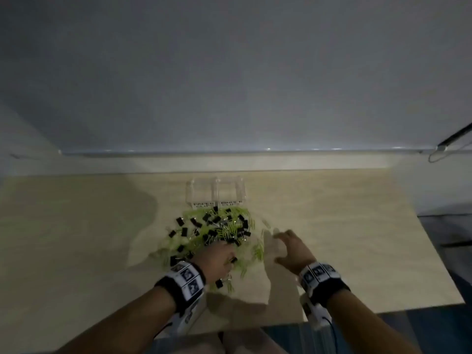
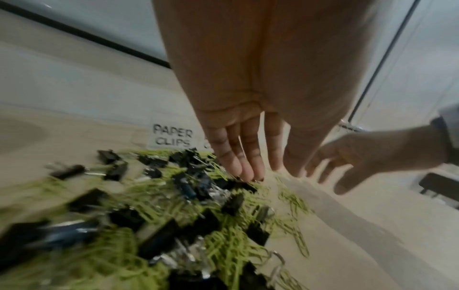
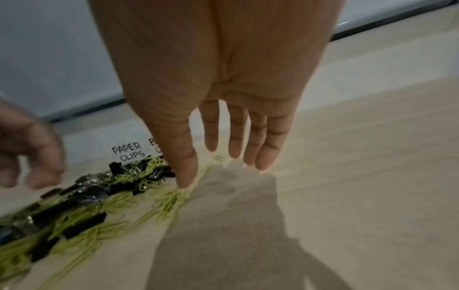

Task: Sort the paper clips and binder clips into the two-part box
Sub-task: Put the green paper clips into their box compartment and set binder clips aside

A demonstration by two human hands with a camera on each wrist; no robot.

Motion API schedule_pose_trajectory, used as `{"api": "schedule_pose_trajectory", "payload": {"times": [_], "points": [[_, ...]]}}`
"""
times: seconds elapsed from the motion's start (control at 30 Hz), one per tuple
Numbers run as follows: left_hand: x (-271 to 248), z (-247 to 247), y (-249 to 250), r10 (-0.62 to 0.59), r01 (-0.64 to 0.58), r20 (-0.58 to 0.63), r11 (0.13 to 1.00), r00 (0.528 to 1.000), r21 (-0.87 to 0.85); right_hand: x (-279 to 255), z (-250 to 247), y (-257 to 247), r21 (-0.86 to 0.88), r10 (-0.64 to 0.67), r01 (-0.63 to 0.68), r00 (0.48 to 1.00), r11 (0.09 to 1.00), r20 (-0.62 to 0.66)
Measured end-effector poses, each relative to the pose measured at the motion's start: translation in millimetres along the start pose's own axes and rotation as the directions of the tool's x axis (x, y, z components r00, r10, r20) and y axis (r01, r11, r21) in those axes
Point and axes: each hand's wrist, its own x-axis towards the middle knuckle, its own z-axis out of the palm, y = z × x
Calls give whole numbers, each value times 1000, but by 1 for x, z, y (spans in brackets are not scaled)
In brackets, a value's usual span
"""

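A clear two-part box (image 1: 216, 180) stands at the back of the pale wooden table, with a "PAPER CLIPS" label (image 2: 172, 137) on its left part. Directly in front of it lies a mixed pile of green paper clips (image 1: 229, 227) and black binder clips (image 1: 180, 221). My left hand (image 1: 219, 251) reaches over the near side of the pile, fingers straight (image 2: 249, 166) and pointing down at the clips, holding nothing. My right hand (image 1: 283, 246) hovers at the pile's right edge with fingers spread. Its thumb tip (image 3: 184, 181) is at a small loose cluster of green clips (image 3: 171, 200).
The table's front edge (image 1: 357, 311) runs close to my forearms. A raised ledge and grey wall (image 1: 229, 159) close off the back. A thin cable (image 1: 437, 155) hangs at the back right. To the right of the pile is bare tabletop (image 1: 344, 238).
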Motion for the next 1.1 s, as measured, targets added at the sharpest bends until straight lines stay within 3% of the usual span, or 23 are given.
{"api": "schedule_pose_trajectory", "payload": {"times": [0.1, 0.2, 0.3, 0.37, 0.53, 0.73, 0.83, 0.97, 1.1], "points": [[27, 19, 11, 25, -20, -28, 989, 999, 148, 17, 2, -6, -68, -15, 15, 1000, 998, -2], [42, 37, 16, -34, 31, 4, 953, 999, 301, 30, 8, -10, -117, -36, 37, 999, 993, 4], [50, 47, 16, -68, 76, -34, 927, 997, 367, 33, 13, -17, -179, -92, 93, 996, 979, 11], [56, 50, 15, -57, 71, -49, 930, 997, 360, 33, 18, -21, -122, -143, 143, 990, 982, 9], [61, 43, 11, -17, 36, -96, 979, 995, 199, 28, 41, -14, 92, -221, 229, 971, 969, -94], [65, 34, 1, -49, 60, -84, 990, 995, 130, 26, 45, -16, 85, -258, 270, 958, 959, -124], [66, 28, -1, -80, 84, -88, 996, 993, 37, 28, 40, -20, 127, -209, 225, 969, 966, -132], [61, 22, -17, -199, 142, -148, 935, 969, -326, 32, 34, -19, 272, -60, 91, 991, 958, -120], [42, 7, -38, -285, 122, -186, 793, 940, -596, 32, 33, -18, 618, 146, -102, 989, 780, -21]]}}
